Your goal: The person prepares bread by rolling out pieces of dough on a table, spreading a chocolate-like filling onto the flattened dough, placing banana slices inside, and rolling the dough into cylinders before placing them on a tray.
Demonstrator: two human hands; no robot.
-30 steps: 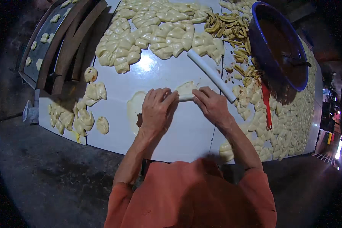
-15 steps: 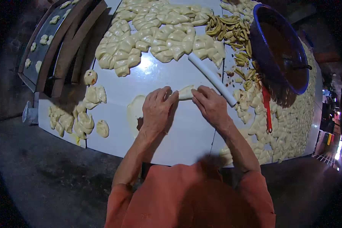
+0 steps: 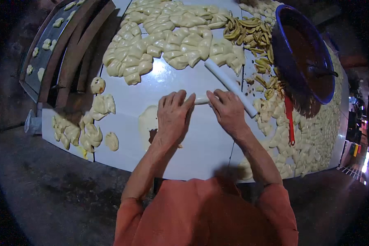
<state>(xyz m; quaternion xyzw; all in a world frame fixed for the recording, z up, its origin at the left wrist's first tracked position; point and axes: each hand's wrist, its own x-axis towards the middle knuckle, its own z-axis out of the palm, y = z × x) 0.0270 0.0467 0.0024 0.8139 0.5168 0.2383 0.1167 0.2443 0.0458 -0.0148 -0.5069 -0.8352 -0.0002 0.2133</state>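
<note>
A pale roll of dough [image 3: 201,99] lies crosswise on the white tabletop. At its left end, my left hand [image 3: 175,112] is closed on it with curled fingers. My right hand [image 3: 228,111] closes on the opposite end, thumb and fingers pressed around it. Partly hidden by my left hand and forearm is a thin flat sheet of dough [image 3: 148,118], with a dab of brown filling [image 3: 152,134] on it. A white rolling pin [image 3: 230,87] slants just beyond my right hand.
Dough pieces [image 3: 168,45] cover the far side and the right. Sliced bananas [image 3: 250,33] lie beside a blue basin [image 3: 277,49] of brown filling. A red-handled tool [image 3: 290,121] rests at right. Loose dough lumps [image 3: 90,133] and a tray [image 3: 49,30] are at left.
The dough roll between my hands looks narrower and smoother, its near edge drawn in. Both hands have shifted only slightly and stay on its ends.
</note>
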